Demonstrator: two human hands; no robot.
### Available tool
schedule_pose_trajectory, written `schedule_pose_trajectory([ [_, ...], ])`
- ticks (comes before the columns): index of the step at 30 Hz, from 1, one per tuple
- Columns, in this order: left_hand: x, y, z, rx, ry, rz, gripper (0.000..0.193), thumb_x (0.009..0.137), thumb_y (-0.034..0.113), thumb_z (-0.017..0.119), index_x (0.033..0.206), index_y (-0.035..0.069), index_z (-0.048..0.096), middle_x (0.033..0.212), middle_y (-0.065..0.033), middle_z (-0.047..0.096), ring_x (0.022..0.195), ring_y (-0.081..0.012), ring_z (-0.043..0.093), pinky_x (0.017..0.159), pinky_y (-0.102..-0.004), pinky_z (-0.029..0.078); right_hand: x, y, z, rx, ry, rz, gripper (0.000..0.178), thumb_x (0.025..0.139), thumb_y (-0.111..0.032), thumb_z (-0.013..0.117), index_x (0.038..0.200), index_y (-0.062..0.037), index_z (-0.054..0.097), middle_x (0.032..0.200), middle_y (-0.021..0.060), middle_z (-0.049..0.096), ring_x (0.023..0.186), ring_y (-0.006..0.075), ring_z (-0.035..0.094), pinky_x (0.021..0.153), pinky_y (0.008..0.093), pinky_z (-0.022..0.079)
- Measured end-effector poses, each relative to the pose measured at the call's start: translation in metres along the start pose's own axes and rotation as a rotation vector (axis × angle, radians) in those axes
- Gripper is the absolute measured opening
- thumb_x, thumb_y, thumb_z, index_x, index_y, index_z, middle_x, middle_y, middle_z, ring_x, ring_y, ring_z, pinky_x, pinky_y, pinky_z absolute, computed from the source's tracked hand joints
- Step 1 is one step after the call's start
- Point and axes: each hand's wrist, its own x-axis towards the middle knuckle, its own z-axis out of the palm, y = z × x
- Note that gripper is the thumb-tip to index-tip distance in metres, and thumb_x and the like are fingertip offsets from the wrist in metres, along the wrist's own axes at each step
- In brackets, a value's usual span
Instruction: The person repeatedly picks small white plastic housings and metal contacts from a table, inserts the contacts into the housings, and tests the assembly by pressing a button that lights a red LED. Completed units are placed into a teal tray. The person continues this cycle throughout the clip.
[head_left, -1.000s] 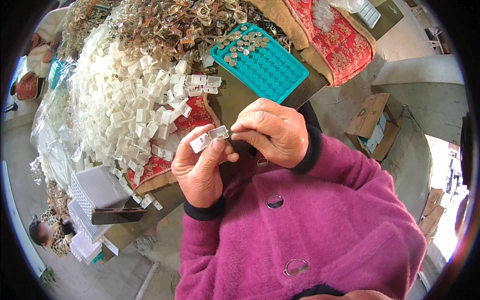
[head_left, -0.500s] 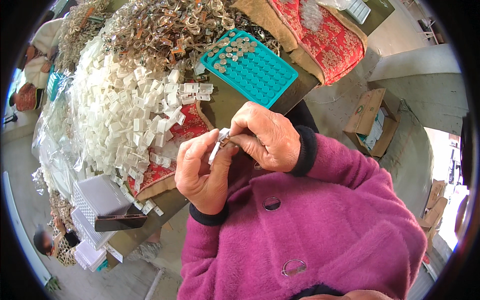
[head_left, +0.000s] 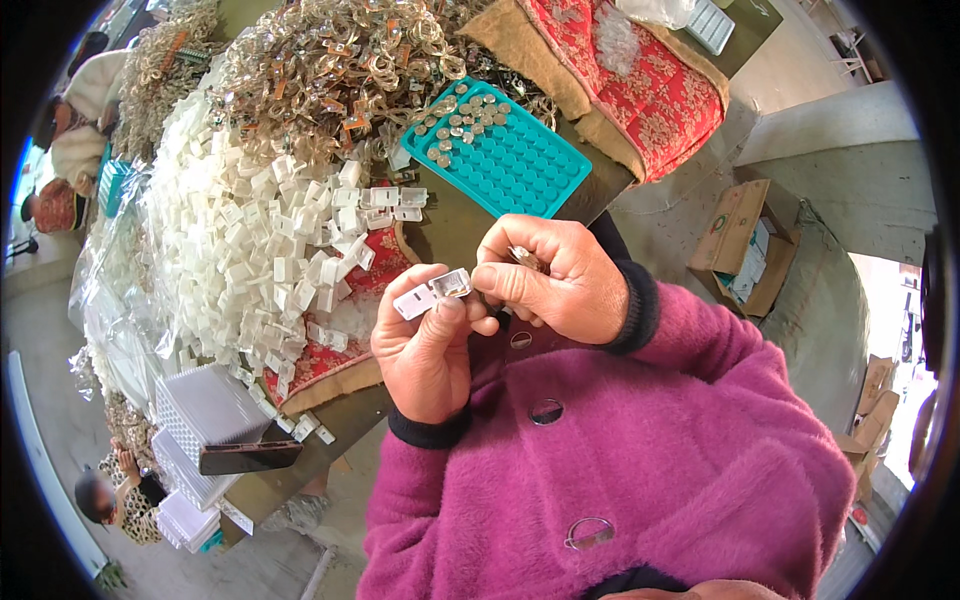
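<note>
Between the fingertips and thumb of my left hand (head_left: 430, 365) is a small white plastic case (head_left: 413, 301), its lid flat open and its hollow half facing up. Something small lies inside the hollow, too small to name. My right hand (head_left: 560, 280) is closed beside the case, its thumb close to the hollow half. A small coil of thin wire (head_left: 528, 259) sticks out between its fingers; the rest is hidden. Beyond my hands lies a teal tray (head_left: 535, 165) with round pockets, and several silvery button cells (head_left: 470, 118) at its far left part.
A heap of white plastic cases (head_left: 230, 240) covers the left of the table. Behind it is a tangle of wire coils (head_left: 350, 60) with orange tabs. Red patterned cloth (head_left: 660, 100) lies far right. White plastic trays (head_left: 205, 400) and a dark phone-like slab (head_left: 250, 457) stand near left.
The case has tilted so its open hollow faces up. My right hand has drawn slightly away to the right, and a wire coil now shows in its fingers.
</note>
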Motion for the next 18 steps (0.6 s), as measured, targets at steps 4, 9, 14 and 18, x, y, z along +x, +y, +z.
schedule_pose_trajectory([
  [4, 0.005, -0.004, -0.002, -0.163, -0.021, -0.149, 0.029, 0.101, 0.004, 0.065, 0.128, -0.001, 0.058, 0.106, -0.0136, 0.07, 0.083, -0.0218, 0.07, 0.071, -0.0332, 0.062, -0.001, -0.004, -0.008, 0.071, -0.021, 0.136, 0.015, 0.104, -0.018, 0.065, 0.099, -0.0037, 0.062, 0.075, -0.0028, 0.062, 0.056, 0.001, 0.049, 0.051, 0.0203, 0.041],
  [9, 0.017, 0.003, 0.0, -0.073, 0.026, -0.145, 0.028, 0.103, 0.007, 0.062, 0.13, 0.0, 0.056, 0.111, -0.016, 0.069, 0.088, -0.0251, 0.072, 0.066, -0.0349, 0.065, 0.002, -0.021, -0.029, -0.446, 0.043, -0.262, 0.02, 0.096, -0.016, 0.076, 0.105, -0.0017, 0.067, 0.08, -0.0018, 0.065, 0.064, 0.0022, 0.059, 0.056, 0.0223, 0.048],
  [14, 0.039, 0.016, -0.005, -0.033, 0.046, -0.123, 0.025, 0.098, 0.001, 0.065, 0.122, -0.002, 0.057, 0.12, -0.0241, 0.068, 0.098, -0.0321, 0.075, 0.066, -0.0392, 0.068, 0.049, -0.033, -0.086, -1.059, 0.188, -0.618, 0.024, 0.086, -0.019, 0.077, 0.102, -0.0037, 0.067, 0.097, 0.0142, 0.065, 0.091, 0.0342, 0.066, 0.078, 0.043, 0.054],
  [18, 0.051, 0.013, -0.003, 0.001, 0.036, -0.131, 0.027, 0.096, -0.002, 0.065, 0.123, -0.002, 0.061, 0.117, -0.0228, 0.07, 0.095, -0.03, 0.074, 0.07, -0.0392, 0.067, 0.091, -0.019, -0.101, -1.226, 0.035, -0.721, 0.031, 0.085, -0.014, 0.079, 0.112, -0.004, 0.07, 0.111, 0.0152, 0.066, 0.105, 0.0357, 0.065, 0.092, 0.0434, 0.054],
])
